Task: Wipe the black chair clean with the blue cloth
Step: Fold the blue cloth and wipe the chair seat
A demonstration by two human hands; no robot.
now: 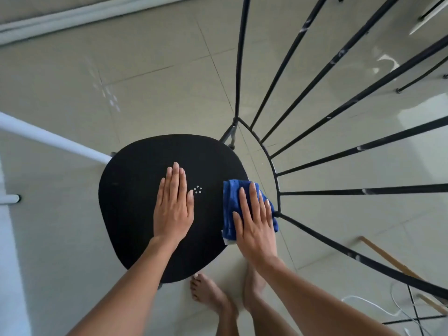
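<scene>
Here, seen from straight above, the black chair point(145, 202) fills the middle of the view, its rounded seat standing on a pale tiled floor point(121, 81). The left hand point(173, 204) lies palm down on the seat just left of centre, its fingers point(175, 175) straight, close together and pointing toward 12 o'clock, clamped on nothing. Just beside its thumb, at about 3 o'clock from the hand, sits a small ring of pale dots point(197, 189) in the seat surface. The blue cloth point(230, 202) is folded into a thick pad at the seat's 3 o'clock edge, partly hanging over the rim. The right hand point(254, 219) presses flat on top of it, fingers point(244, 202) slightly spread and extended toward 12 o'clock, resting on the cloth rather than curled around it. From the curved frame at the chair's right side, thin black backrest bars point(339, 151) fan out toward 1 to 4 o'clock, several showing whitish smudges. A white tube point(48, 137) runs in from 9 o'clock and meets the seat's edge. Two bare feet point(208, 292) stand on the tiles at 6 o'clock, just below the seat. At 4 o'clock lie a wooden stick point(388, 258) and a white cable point(373, 306).
</scene>
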